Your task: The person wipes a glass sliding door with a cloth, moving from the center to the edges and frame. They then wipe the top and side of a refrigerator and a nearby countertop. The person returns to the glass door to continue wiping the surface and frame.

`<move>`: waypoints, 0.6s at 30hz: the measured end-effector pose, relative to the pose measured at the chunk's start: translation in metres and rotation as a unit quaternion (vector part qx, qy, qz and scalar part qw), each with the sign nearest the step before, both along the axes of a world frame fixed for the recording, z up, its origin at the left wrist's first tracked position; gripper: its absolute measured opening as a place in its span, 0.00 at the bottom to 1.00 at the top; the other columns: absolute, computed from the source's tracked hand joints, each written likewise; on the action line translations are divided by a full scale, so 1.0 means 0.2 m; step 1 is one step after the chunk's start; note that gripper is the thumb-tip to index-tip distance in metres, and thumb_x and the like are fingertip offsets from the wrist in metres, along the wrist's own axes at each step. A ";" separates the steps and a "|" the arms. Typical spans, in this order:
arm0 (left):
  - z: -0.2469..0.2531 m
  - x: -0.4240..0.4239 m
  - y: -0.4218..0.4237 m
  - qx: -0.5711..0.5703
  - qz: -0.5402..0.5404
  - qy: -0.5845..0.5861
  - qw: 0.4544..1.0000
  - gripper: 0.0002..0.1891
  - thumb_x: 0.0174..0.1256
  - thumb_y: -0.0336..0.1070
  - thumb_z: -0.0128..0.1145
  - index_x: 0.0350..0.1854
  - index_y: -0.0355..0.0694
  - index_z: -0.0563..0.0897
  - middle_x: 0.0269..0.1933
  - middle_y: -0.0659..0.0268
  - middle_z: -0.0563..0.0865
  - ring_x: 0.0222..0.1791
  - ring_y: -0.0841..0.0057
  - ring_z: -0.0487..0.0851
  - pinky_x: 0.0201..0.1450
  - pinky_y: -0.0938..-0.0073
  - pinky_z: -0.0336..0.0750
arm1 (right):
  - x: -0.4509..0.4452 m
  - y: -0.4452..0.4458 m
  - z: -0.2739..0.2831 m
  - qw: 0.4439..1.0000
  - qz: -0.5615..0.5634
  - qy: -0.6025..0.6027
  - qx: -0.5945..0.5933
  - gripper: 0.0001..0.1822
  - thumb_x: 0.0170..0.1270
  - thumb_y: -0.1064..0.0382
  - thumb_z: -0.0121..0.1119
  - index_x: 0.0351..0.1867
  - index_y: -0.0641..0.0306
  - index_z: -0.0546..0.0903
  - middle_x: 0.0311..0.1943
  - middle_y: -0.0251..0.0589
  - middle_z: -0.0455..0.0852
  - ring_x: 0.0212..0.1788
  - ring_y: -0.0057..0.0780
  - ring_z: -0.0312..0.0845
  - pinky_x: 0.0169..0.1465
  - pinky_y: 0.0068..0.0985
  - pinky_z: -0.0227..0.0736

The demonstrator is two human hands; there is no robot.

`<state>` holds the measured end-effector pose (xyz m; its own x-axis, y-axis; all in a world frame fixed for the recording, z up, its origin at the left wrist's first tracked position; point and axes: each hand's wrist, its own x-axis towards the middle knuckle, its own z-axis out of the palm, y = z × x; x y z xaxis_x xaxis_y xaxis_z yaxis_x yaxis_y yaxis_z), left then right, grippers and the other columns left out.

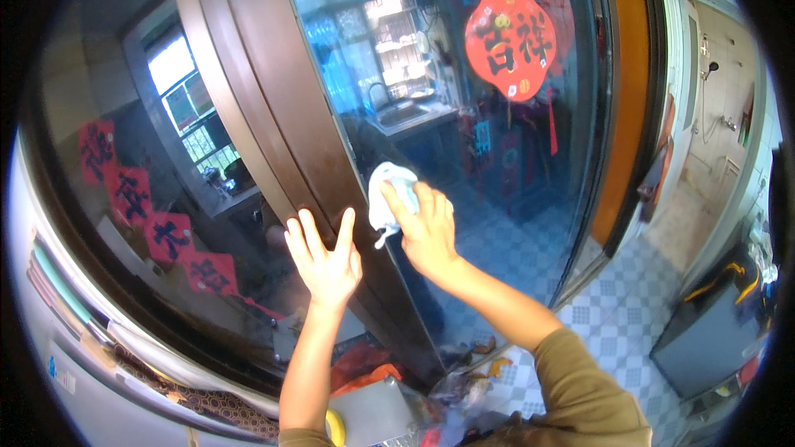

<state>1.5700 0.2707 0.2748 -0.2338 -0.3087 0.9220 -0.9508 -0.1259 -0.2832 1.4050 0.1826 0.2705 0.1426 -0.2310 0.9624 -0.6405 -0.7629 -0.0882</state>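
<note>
My right hand (428,230) grips a bunched white cloth (388,198) and presses it on the glass door panel (497,198), beside its brown frame. With fingers spread, my left hand (326,261) lies flat against the brown door frame (273,74), left of the cloth, and holds nothing. A red paper decoration with dark characters (510,40) is on the upper part of the glass panel. On the left glass pane hangs a slanting string of red squares with dark characters (171,237).
Below my arms stands a grey box-like surface (372,416) with an orange cloth or bag (372,379) behind it. A dark grey cabinet or bin (708,335) is at the right on the checkered tile floor (612,310). An open doorway (714,105) shows a shower area.
</note>
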 end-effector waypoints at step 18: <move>-0.04 0.07 -0.01 0.002 0.078 -0.120 0.990 0.29 0.64 0.39 0.55 0.71 0.54 0.74 0.75 0.53 0.65 0.78 0.55 0.57 0.79 0.50 0.34 | -0.25 -0.23 -0.71 0.991 0.052 0.002 0.120 0.35 0.50 0.75 0.57 0.65 0.51 0.76 0.43 0.53 0.79 0.42 0.48 0.76 0.44 0.40 0.71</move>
<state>1.5848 0.2681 0.2677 -0.3947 -0.3621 0.8444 -0.8255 -0.2638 -0.4990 1.3545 0.1375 0.1277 0.1815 -0.4370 0.8810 -0.5608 -0.7819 -0.2723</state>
